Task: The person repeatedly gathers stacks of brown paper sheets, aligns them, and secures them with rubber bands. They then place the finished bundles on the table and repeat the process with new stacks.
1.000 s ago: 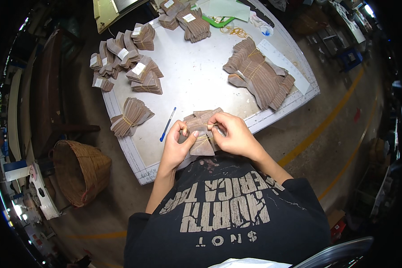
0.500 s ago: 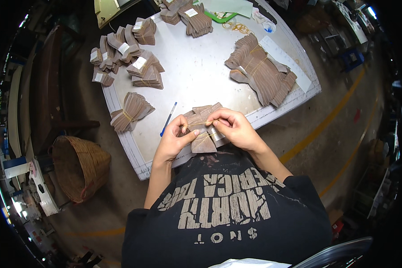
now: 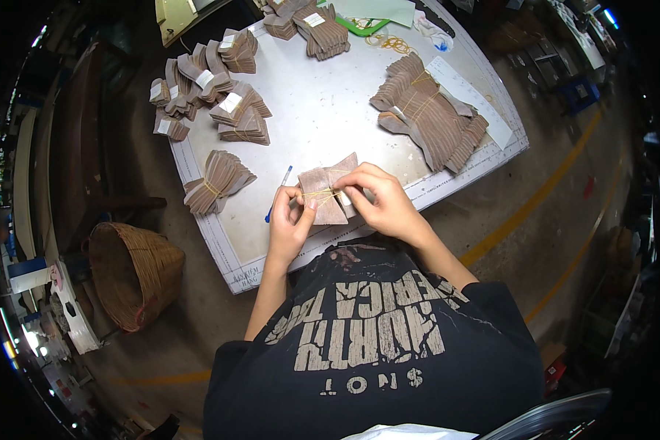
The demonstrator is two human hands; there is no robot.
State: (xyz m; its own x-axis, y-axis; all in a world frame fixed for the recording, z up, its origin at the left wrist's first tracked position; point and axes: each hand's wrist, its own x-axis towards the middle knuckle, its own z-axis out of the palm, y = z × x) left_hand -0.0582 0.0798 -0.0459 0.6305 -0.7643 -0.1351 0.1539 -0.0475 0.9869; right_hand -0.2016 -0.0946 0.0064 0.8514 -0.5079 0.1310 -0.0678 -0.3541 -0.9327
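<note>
Both hands meet over the near edge of a white work table (image 3: pixel 323 110). My left hand (image 3: pixel 290 224) and my right hand (image 3: pixel 380 202) hold a stack of brown fan-shaped card pieces (image 3: pixel 326 187), with a yellow rubber band (image 3: pixel 320 195) stretched across its middle between my fingers. A blue pen (image 3: pixel 279 193) lies on the table just left of the stack. Another banded brown bundle (image 3: pixel 218 180) rests further left.
Several banded bundles with white labels (image 3: pixel 213 84) sit at the table's far left, and a large pile of brown pieces (image 3: pixel 429 114) at the right. Loose rubber bands (image 3: pixel 390 44) and a green tray (image 3: pixel 363 26) lie at the back. A wicker basket (image 3: pixel 132 275) stands on the floor left.
The stack has turned in my hands and the rubber band is now stretched across its middle. Both hands have stayed at the table's near edge.
</note>
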